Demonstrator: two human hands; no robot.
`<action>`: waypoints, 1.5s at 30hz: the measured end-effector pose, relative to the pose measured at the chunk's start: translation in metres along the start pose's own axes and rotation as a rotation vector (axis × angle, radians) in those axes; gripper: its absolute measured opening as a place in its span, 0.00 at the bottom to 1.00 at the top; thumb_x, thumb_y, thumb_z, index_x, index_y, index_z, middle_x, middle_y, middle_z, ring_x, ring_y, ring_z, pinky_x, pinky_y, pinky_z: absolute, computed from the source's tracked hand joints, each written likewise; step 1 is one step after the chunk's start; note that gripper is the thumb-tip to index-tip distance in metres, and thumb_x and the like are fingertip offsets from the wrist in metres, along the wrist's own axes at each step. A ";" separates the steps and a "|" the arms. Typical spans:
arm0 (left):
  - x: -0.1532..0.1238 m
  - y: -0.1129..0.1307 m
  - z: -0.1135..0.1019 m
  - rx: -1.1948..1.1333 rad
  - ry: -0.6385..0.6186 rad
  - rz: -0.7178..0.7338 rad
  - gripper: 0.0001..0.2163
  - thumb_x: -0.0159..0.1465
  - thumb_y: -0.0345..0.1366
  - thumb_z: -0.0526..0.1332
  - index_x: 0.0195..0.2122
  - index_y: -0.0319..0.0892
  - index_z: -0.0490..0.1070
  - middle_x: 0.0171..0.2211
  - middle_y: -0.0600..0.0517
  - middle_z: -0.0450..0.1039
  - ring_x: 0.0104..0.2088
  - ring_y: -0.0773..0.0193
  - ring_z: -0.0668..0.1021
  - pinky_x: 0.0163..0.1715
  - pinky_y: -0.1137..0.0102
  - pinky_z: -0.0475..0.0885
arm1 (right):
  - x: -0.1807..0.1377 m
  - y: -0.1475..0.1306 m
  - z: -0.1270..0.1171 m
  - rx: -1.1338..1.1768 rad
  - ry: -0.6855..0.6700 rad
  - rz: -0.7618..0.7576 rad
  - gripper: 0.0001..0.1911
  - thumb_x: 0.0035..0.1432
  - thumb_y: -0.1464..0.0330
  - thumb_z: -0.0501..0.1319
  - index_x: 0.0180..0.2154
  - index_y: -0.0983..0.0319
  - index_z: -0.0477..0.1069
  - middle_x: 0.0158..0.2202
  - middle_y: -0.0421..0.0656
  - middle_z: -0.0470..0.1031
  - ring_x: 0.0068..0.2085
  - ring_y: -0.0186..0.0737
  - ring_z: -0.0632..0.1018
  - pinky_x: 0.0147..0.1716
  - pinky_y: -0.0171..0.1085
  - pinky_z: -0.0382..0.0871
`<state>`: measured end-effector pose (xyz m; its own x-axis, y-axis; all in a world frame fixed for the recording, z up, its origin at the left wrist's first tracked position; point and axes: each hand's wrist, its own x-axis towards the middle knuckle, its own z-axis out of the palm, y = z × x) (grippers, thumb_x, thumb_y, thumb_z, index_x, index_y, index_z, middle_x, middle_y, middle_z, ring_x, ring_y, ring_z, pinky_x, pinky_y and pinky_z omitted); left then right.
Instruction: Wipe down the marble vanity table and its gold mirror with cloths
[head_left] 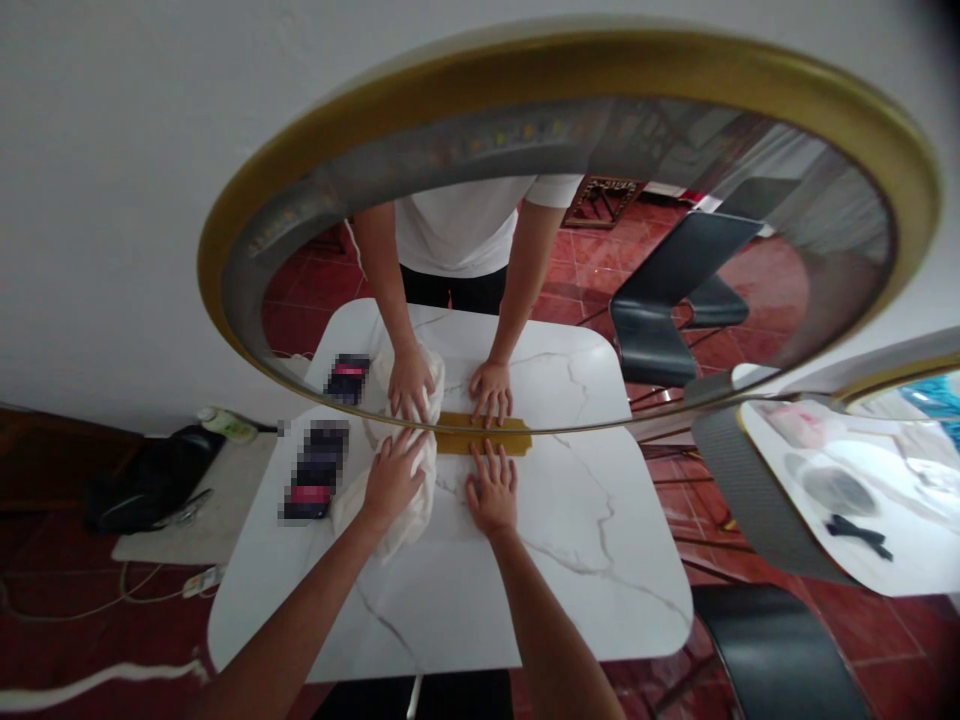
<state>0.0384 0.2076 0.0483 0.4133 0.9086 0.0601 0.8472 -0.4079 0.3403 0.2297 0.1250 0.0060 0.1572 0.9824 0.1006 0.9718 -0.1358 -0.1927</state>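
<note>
"So, from the head camera, straight down onto two hands and a table (600, 610): what's in play?"

"A white cloth (414, 520), left of centre on the tabletop, and the left hand (394, 480) lies right over it! Fingers stretched out, slightly apart, palm down."

"How does the cloth look?"

"Off-white, soft, crumpled into loose folds, spilling out on both sides of the wrist. Its far end comes up close to a gold plate (454, 443)."

"And the right hand (495, 490)?"

"Fingers spread, thumb well out to the side, fingertips up at the plate's near edge. Whether they press on it, I cannot tell."

"Tell us about that plate!"

"Flat, smooth, with a dull metallic sheen, and its right end is cut in steps. Rising beyond it, the big mirror (555, 240): an oval in this view, with a thick, rounded gold frame (600, 48) and a frosted-looking band inside. Both hands and the cloth show up again in the glass, along with a white shirt."

"And the surface beneath?"

"Glossy white with grey, marble-like veins and rounded corners. Off to the left sits a dark object (315, 470), pixelated beyond reading. Down at the right, a smooth black chair (780, 645) with a curved seat, over shiny red floor tiles (889, 620)."
</note>
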 end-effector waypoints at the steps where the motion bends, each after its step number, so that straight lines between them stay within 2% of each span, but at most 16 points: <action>1: -0.002 0.003 0.000 0.000 -0.001 0.000 0.31 0.57 0.29 0.56 0.62 0.53 0.54 0.63 0.53 0.54 0.55 0.51 0.64 0.53 0.57 0.62 | 0.000 0.000 0.000 0.002 0.000 -0.002 0.32 0.61 0.64 0.51 0.65 0.52 0.43 0.66 0.39 0.45 0.66 0.47 0.45 0.62 0.52 0.39; 6: -0.016 0.018 0.005 0.003 -0.029 0.004 0.32 0.56 0.29 0.56 0.62 0.54 0.53 0.64 0.55 0.51 0.56 0.52 0.63 0.52 0.58 0.63 | -0.001 -0.001 -0.002 0.018 0.002 -0.055 0.32 0.62 0.64 0.50 0.65 0.53 0.44 0.66 0.39 0.47 0.66 0.47 0.45 0.62 0.52 0.37; 11: -0.022 0.022 0.009 0.016 -0.032 0.037 0.33 0.56 0.28 0.56 0.63 0.54 0.52 0.65 0.56 0.49 0.57 0.52 0.63 0.54 0.58 0.61 | 0.001 0.000 -0.003 0.050 -0.028 -0.203 0.32 0.62 0.65 0.50 0.65 0.55 0.43 0.66 0.39 0.47 0.66 0.43 0.46 0.63 0.49 0.39; 16: -0.014 0.011 0.006 0.014 -0.005 0.039 0.31 0.57 0.30 0.57 0.62 0.53 0.54 0.64 0.54 0.52 0.58 0.53 0.62 0.58 0.57 0.57 | 0.002 0.003 -0.002 0.077 -0.033 -0.230 0.33 0.61 0.65 0.52 0.65 0.55 0.44 0.66 0.39 0.46 0.66 0.44 0.46 0.63 0.48 0.41; 20: 0.001 -0.003 0.003 0.001 0.020 -0.025 0.29 0.57 0.31 0.57 0.61 0.51 0.57 0.62 0.52 0.56 0.57 0.52 0.64 0.56 0.57 0.59 | 0.002 0.003 -0.002 0.087 -0.035 -0.230 0.33 0.61 0.65 0.51 0.65 0.55 0.43 0.66 0.39 0.45 0.66 0.43 0.46 0.63 0.48 0.40; 24: 0.008 -0.008 0.002 -0.015 0.017 -0.023 0.27 0.57 0.32 0.58 0.59 0.51 0.60 0.60 0.51 0.59 0.56 0.52 0.64 0.55 0.57 0.61 | 0.002 0.003 -0.001 0.094 -0.033 -0.220 0.33 0.61 0.65 0.51 0.65 0.54 0.43 0.66 0.38 0.45 0.66 0.43 0.46 0.63 0.48 0.41; 33: -0.024 0.022 0.004 -0.025 -0.027 0.031 0.30 0.56 0.30 0.56 0.61 0.51 0.55 0.63 0.53 0.53 0.58 0.55 0.63 0.55 0.59 0.60 | 0.002 0.004 -0.001 0.113 -0.035 -0.221 0.33 0.61 0.65 0.52 0.65 0.55 0.43 0.66 0.38 0.45 0.66 0.43 0.46 0.63 0.48 0.42; 36: -0.029 0.025 0.006 -0.029 -0.048 0.050 0.31 0.56 0.30 0.57 0.61 0.52 0.55 0.64 0.53 0.51 0.58 0.55 0.63 0.55 0.60 0.61 | 0.002 0.004 -0.001 0.117 -0.027 -0.219 0.33 0.61 0.65 0.52 0.65 0.55 0.44 0.66 0.39 0.46 0.66 0.43 0.47 0.63 0.48 0.42; 45: 0.009 -0.006 0.002 0.001 -0.011 -0.001 0.28 0.56 0.31 0.58 0.59 0.50 0.60 0.58 0.49 0.61 0.55 0.52 0.65 0.55 0.57 0.61 | 0.002 0.005 -0.001 0.131 -0.042 -0.207 0.33 0.60 0.65 0.52 0.65 0.54 0.44 0.66 0.37 0.45 0.66 0.43 0.46 0.63 0.48 0.41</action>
<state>0.0382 0.2180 0.0449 0.4165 0.9078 0.0493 0.8478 -0.4074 0.3394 0.2347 0.1267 0.0061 -0.0529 0.9924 0.1107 0.9509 0.0840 -0.2978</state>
